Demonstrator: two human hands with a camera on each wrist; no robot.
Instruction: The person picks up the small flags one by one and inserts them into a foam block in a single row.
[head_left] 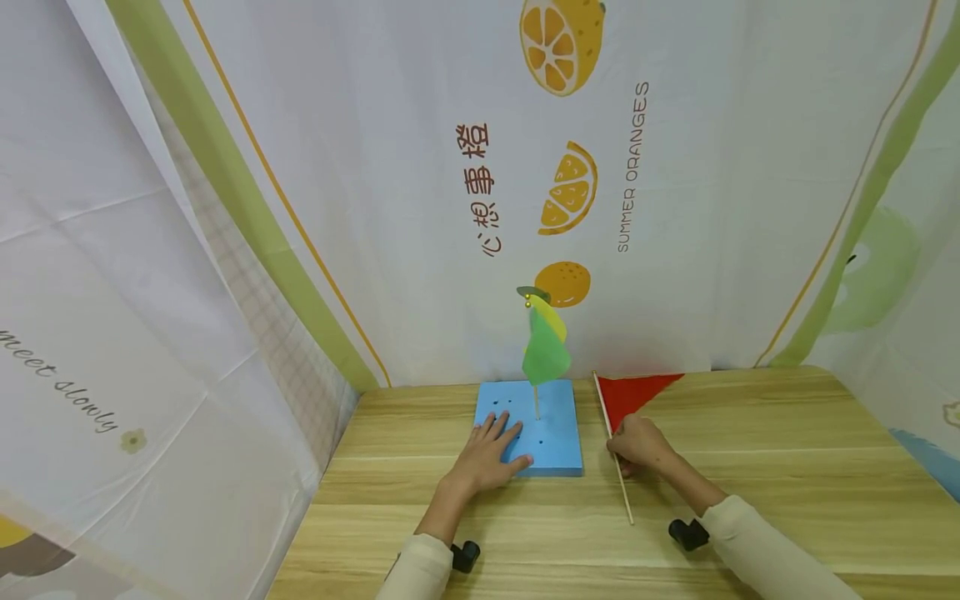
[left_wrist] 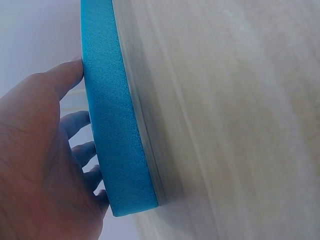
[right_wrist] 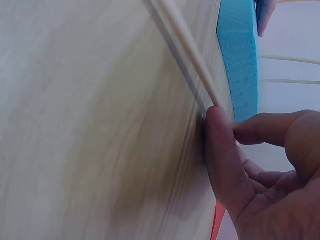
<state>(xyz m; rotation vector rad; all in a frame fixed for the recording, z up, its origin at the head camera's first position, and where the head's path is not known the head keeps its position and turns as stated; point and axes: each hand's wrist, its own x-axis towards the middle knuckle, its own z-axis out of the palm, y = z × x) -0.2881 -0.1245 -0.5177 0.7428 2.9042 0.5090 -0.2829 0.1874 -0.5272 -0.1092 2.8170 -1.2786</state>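
Observation:
A blue foam block [head_left: 558,446] with several small holes lies on the wooden table. My left hand [head_left: 486,457] rests on its left part with the fingers spread; the left wrist view shows the fingertips on the top face beside the block's thick edge [left_wrist: 117,115]. From the block rises a pinwheel [head_left: 546,350] with green and yellow blades on a thin stick. To the right, my right hand [head_left: 641,443] pinches the wooden stick [right_wrist: 192,52] of a red triangular flag [head_left: 633,396] between thumb and fingers. The flag lies low over the table, its stick's bare end pointing toward me.
The wooden table [head_left: 787,467] reaches back to a white curtain [head_left: 420,250] printed with oranges and lettering. More white cloth [head_left: 112,275] hangs at the left. A black wrist mount [head_left: 465,556] sits at the left wrist, another [head_left: 687,535] at the right.

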